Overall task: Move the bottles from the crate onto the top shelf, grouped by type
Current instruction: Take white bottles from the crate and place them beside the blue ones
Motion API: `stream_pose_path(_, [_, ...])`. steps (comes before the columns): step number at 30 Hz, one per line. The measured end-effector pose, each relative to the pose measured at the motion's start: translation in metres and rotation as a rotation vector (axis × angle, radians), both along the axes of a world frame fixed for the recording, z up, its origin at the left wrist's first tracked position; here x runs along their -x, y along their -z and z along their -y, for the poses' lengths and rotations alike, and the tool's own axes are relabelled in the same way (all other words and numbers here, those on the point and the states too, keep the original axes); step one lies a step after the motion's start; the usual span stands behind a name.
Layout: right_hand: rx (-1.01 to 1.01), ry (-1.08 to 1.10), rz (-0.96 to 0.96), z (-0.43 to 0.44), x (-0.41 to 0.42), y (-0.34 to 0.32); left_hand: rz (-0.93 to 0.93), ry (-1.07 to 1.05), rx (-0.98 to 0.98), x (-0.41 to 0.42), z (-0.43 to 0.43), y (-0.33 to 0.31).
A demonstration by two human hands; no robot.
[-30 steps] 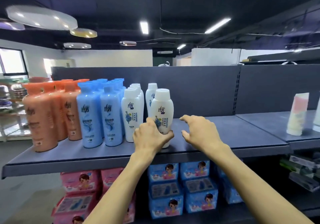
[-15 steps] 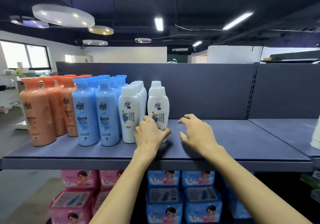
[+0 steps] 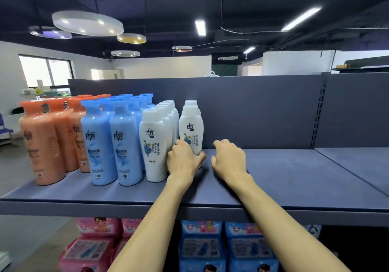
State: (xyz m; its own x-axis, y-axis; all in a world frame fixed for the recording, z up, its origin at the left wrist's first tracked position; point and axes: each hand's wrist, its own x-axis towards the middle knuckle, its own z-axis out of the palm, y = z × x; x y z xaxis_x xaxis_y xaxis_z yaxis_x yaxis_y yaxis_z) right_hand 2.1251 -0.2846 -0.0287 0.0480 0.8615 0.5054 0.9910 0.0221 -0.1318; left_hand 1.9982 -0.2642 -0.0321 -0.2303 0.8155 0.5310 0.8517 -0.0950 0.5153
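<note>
On the dark grey top shelf (image 3: 273, 183) stand rows of orange bottles (image 3: 44, 143), blue bottles (image 3: 111, 145) and white bottles (image 3: 153, 145). My left hand (image 3: 184, 160) grips the base of a white bottle (image 3: 191, 128) that stands upright on the shelf, to the right of the white row and in front of another white bottle. My right hand (image 3: 229, 158) hovers just right of that bottle with fingers loosely curled, holding nothing. The crate is out of view.
The shelf's back panel (image 3: 252, 111) rises behind the bottles. A second shelf section (image 3: 362, 162) joins at the right. Pink boxes (image 3: 94, 246) and blue boxes (image 3: 227, 248) fill the shelf below.
My left hand has slid the white bottle further back on the shelf. My right hand followed alongside. The camera view has shifted left and closer.
</note>
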Motion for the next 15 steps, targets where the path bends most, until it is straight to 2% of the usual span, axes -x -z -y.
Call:
stream_pose_path(7, [-0.055,-0.015,0.073,-0.024,-0.002,-0.012,0.017,0.003,0.038,-0.003,-0.022,-0.004])
stream_pose_path(15, [-0.041,-0.009,-0.132,-0.040,-0.017,0.004,-0.018,-0.021,0.077,-0.013,-0.044,-0.001])
